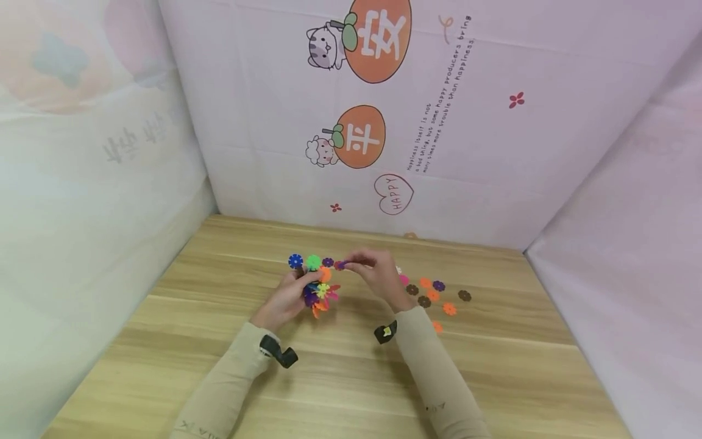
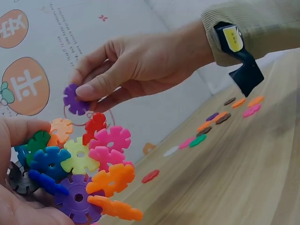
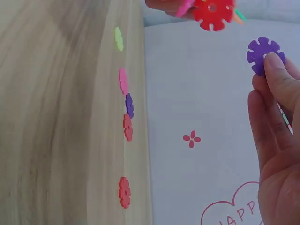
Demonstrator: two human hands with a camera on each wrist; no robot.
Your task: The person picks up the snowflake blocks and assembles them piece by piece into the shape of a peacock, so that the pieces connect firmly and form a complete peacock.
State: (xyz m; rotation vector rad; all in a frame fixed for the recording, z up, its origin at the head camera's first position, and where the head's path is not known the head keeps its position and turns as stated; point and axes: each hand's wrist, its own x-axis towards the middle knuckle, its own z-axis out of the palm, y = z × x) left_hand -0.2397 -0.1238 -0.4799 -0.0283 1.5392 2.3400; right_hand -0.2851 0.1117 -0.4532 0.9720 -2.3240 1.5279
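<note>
My left hand (image 1: 282, 299) grips a cluster of interlocking flower-shaped plastic discs (image 2: 79, 159), joined at their notches in blue, green, yellow, pink, red, orange and purple. The thumb and palm hide part of its left side in the left wrist view. Held apart from the cluster, a single purple notched disc (image 3: 259, 52) is pinched between the thumb and fingers of my right hand (image 1: 381, 277). In the left wrist view this disc is above the cluster's orange and red pieces, with a gap between. A blue disc (image 1: 295, 261) and a green disc (image 1: 313, 262) show just beyond my left hand.
Loose discs in orange, brown, purple and pink lie scattered on the wooden table (image 1: 340, 378) to the right, among them an orange disc (image 1: 450, 309) and a brown disc (image 1: 465, 296). A printed cloth (image 1: 263, 140) hangs behind the table, with cloth at both sides.
</note>
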